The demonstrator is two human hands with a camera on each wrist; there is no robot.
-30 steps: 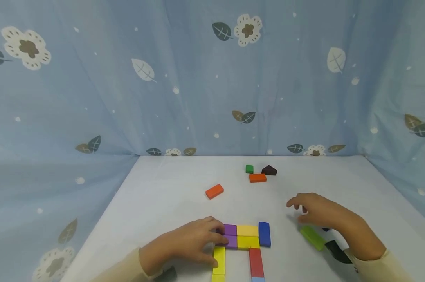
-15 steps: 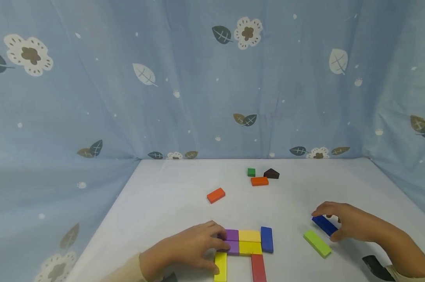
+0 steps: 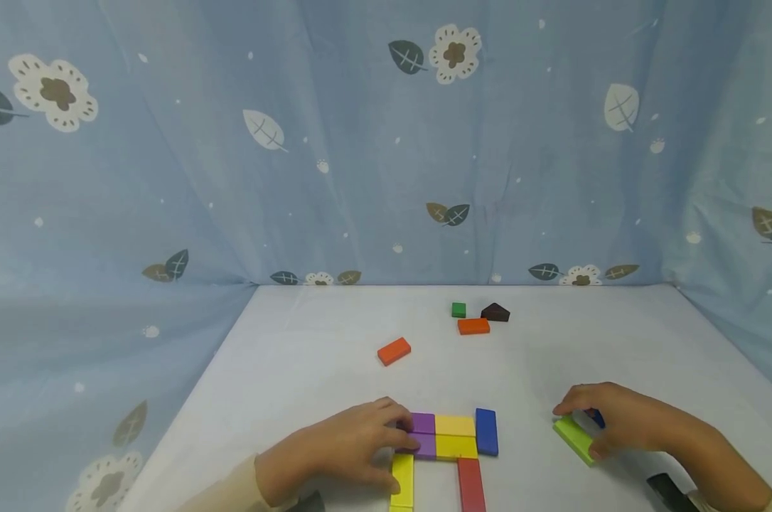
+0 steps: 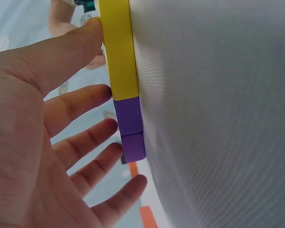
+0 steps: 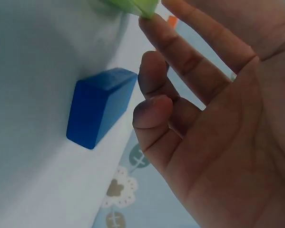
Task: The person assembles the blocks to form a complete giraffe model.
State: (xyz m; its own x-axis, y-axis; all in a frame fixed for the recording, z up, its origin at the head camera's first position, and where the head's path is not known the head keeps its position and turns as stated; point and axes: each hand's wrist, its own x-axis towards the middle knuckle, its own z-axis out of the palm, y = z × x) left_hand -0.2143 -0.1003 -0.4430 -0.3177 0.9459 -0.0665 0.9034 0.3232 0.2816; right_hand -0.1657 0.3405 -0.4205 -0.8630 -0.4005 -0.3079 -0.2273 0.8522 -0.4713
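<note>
A flat pattern of blocks lies at the table's near edge: two purple blocks [image 3: 423, 434], two yellow ones [image 3: 455, 436], a blue block [image 3: 486, 432], a long yellow block [image 3: 401, 480] and a red block [image 3: 470, 485]. My left hand [image 3: 386, 444] rests at the pattern's left side. Its straight fingers [image 4: 92, 128] touch the purple blocks [image 4: 130, 126] and its thumb touches the long yellow block [image 4: 118, 52]. My right hand [image 3: 600, 425] arches over a lime green block [image 3: 571, 434], one fingertip at the far end and the thumb at the near end. A second blue block [image 5: 102, 107] lies under the palm, untouched.
Further back on the white table [image 3: 309, 355] lie an orange block [image 3: 394, 350], another orange block [image 3: 473, 326], a small green cube [image 3: 458, 309] and a dark house-shaped block [image 3: 495, 312]. A blue floral curtain [image 3: 386, 142] closes the back and sides.
My right hand left the second blue block, came nearer and to the left, and settled on the lime green block. The left hand has stayed on the pattern.
</note>
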